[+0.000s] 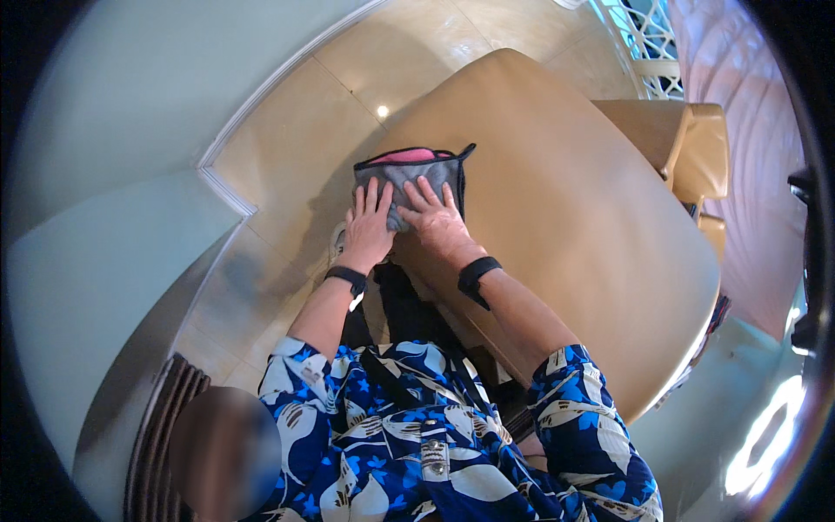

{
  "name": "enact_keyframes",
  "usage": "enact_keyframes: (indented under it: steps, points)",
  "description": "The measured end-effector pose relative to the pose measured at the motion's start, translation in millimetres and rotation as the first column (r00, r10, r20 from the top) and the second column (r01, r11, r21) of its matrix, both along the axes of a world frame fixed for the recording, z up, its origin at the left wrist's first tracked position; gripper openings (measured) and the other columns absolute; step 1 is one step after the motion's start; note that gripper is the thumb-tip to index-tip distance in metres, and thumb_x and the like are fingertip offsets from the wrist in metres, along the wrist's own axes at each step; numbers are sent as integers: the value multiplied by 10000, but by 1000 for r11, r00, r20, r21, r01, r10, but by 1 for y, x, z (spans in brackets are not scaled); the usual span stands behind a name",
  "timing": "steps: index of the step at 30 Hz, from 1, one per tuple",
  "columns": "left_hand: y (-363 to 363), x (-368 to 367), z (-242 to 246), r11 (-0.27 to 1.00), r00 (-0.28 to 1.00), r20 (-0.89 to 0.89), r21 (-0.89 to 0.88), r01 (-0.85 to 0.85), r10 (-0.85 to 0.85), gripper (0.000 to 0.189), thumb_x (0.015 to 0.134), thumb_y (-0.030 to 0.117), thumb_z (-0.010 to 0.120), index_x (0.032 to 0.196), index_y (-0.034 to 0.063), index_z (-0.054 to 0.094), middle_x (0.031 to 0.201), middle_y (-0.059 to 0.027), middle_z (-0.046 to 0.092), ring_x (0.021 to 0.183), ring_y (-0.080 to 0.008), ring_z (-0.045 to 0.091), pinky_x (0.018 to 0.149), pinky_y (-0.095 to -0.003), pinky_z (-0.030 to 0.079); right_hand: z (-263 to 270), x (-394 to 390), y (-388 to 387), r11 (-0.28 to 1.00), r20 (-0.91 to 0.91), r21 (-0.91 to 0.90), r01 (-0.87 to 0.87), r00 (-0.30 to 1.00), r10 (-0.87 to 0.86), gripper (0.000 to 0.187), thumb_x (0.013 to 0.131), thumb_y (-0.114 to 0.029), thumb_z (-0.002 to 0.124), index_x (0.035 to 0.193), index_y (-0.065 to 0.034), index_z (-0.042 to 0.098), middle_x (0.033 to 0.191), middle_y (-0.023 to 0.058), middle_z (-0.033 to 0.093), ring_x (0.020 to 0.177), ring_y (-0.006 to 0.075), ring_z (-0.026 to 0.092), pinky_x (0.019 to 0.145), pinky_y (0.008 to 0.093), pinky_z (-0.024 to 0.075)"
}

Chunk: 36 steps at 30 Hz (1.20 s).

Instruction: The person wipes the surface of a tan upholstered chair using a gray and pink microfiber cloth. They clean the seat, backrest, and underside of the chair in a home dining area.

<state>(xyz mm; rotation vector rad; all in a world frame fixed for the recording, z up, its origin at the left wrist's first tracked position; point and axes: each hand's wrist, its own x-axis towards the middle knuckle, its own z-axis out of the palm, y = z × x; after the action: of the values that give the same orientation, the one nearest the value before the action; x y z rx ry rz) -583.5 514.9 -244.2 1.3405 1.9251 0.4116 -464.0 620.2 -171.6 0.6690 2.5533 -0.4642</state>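
A folded grey cloth (430, 171) with black edging, a corner loop and a pink inner side lies at the near-left edge of the tan table (554, 196). Its left part seems to reach past the table edge. Flat on the cloth's left half rests my left hand (369, 225), fingers pointing away from me. My right hand (443, 222) presses on the right half, its fingers spread. Between the two hands the cloth is bunched into small folds. Both palms face down, and a dark band circles each wrist.
Tan chairs (701, 150) stand against the table's far right side, near a pinkish curtain (743, 163). A pale wall (117, 176) with white skirting juts out at left. Tiled floor (287, 143) runs between wall and table. A brown ribbed surface (156, 424) is at lower left.
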Motion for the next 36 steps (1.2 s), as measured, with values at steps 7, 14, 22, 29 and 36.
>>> enact_keyframes:
  steps: [7,14,22,29,36]
  points:
    - [-23,49,-6,959,953,129,30,-281,275,828,811,190,666,1475,83,183,1528,-220,119,1378,-453,186,1063,-555,300,-8,12,13,950,-106,-17,-313,945,309,473,831,-265,576,1292,-164,544,1454,66,393,1393,295,275,1095,576,233]
    - [61,22,6,992,992,-41,25,-120,121,754,831,265,653,1464,153,259,1535,-166,171,1388,-435,176,1042,-629,227,-11,8,77,981,-98,137,-134,984,148,449,814,-219,597,1255,-150,553,1409,67,447,1350,250,358,1082,489,297]
    - [149,96,67,964,988,-9,218,153,-155,678,884,386,566,1460,165,285,1536,-150,179,1386,-445,171,1027,-658,250,58,104,153,958,-161,275,86,986,-42,405,807,-132,570,1209,-89,558,1342,123,487,1292,315,420,1030,452,380]
    - [68,148,135,834,883,75,374,407,-464,722,847,408,619,1451,147,322,1515,-165,226,1394,-428,161,1047,-633,217,162,182,62,969,-14,240,-55,998,60,371,774,-78,565,1138,-2,564,1302,189,506,1250,367,462,951,419,453]
    - [90,149,131,823,885,30,384,419,-464,737,833,416,627,1443,128,332,1525,-161,220,1404,-400,163,1058,-623,199,157,182,72,938,54,342,-50,998,34,442,770,-62,553,1208,-1,528,1344,197,484,1282,359,438,942,410,455]
